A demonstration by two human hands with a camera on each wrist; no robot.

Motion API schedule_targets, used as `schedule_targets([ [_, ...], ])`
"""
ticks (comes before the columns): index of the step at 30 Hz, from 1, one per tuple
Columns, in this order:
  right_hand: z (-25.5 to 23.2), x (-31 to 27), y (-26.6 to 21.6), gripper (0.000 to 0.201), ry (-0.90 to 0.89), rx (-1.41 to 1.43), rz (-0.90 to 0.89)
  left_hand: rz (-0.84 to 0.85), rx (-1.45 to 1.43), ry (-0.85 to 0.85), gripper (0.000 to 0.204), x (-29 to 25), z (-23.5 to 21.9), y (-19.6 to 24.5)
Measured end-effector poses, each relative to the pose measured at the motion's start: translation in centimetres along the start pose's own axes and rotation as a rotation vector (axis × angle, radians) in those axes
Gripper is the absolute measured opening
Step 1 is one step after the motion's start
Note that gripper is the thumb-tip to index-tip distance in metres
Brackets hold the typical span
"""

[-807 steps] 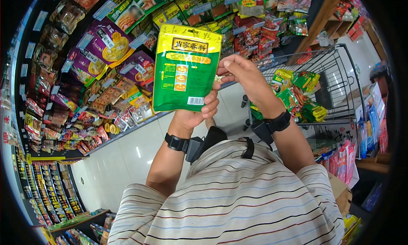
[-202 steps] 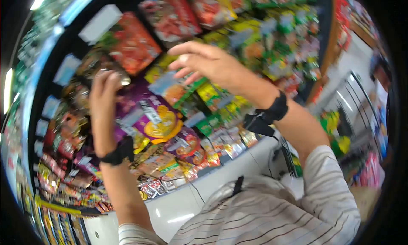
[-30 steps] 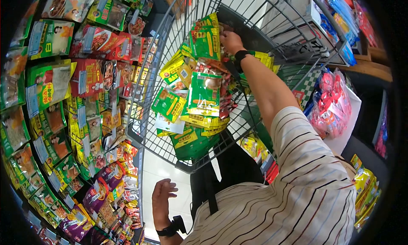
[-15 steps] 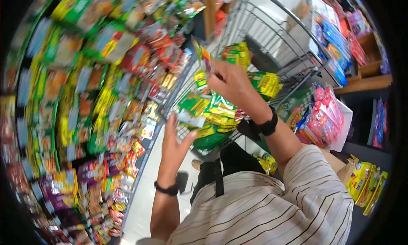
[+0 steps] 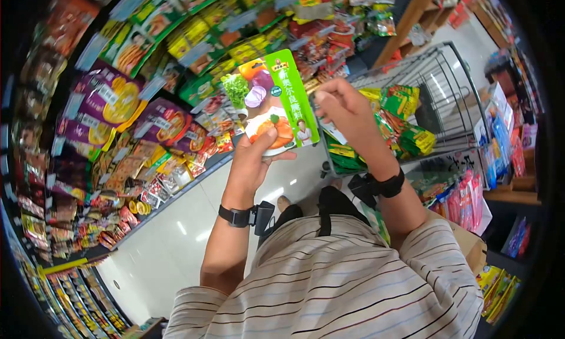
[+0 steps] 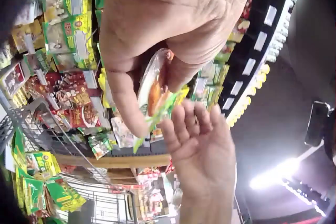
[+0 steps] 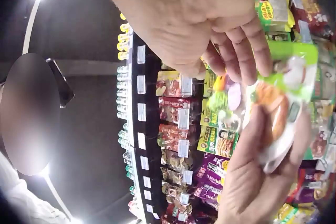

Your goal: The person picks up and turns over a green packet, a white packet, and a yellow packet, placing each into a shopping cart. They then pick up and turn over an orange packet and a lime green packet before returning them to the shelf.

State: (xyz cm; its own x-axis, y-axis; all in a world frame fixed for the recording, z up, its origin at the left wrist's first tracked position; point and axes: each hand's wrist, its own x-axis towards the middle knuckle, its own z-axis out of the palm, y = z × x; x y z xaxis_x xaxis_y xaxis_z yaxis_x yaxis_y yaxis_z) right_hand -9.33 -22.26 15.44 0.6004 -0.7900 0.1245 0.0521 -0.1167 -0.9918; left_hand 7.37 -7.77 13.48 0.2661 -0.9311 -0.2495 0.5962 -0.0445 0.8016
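In the head view my left hand [image 5: 253, 162] holds a green and white seasoning packet [image 5: 268, 104] upright, thumb across its lower front and fingers behind. The packet's front carries pictures of vegetables and cooked food, with a green strip down the right side. Beside its right edge is my right hand [image 5: 347, 112], fingers loosely bent and nothing in them. From the left wrist the packet [image 6: 157, 90] appears almost edge-on between thumb and fingers, the palm of the right hand [image 6: 205, 155] facing it. In the right wrist view relaxed right fingers overlap the packet [image 7: 278, 103].
A wire shopping cart [image 5: 453, 104] on the right carries several green and yellow packets [image 5: 406, 118]. Shelves of hanging packets, with purple bags [image 5: 112, 98] among them, curve along the left and front. Pink goods [image 5: 465, 201] stand at the right, above pale floor tiles [image 5: 176, 233].
My right hand reached into the cart, then lifted a packet out. That packet is now in my left hand, and the right is free. The view has turned toward the shelves.
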Motion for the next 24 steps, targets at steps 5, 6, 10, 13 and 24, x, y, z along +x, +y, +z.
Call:
schedule_targets([
  [5,4.8,-0.9,-1.3,0.021,-0.161,0.046,0.115,0.040,-0.046,-0.024,0.042,-3.6,-3.6,2.6],
  [6,5.8,-1.2,-1.3,0.020,-0.195,0.058,0.117,0.046,-0.043,-0.036,0.042,-4.1,-4.1,3.1],
  [10,8.8,-1.8,-1.0,0.018,-0.262,0.086,0.121,0.074,-0.024,-0.061,0.042,-5.9,-5.8,4.5],
  [13,10.5,-2.4,-1.9,0.018,-0.260,0.134,0.116,0.063,0.012,-0.081,0.044,-6.7,-7.1,5.1],
  [24,12.9,-3.3,-2.8,0.019,-0.194,0.081,0.091,0.113,0.047,-0.042,0.040,-7.9,-10.3,6.2],
])
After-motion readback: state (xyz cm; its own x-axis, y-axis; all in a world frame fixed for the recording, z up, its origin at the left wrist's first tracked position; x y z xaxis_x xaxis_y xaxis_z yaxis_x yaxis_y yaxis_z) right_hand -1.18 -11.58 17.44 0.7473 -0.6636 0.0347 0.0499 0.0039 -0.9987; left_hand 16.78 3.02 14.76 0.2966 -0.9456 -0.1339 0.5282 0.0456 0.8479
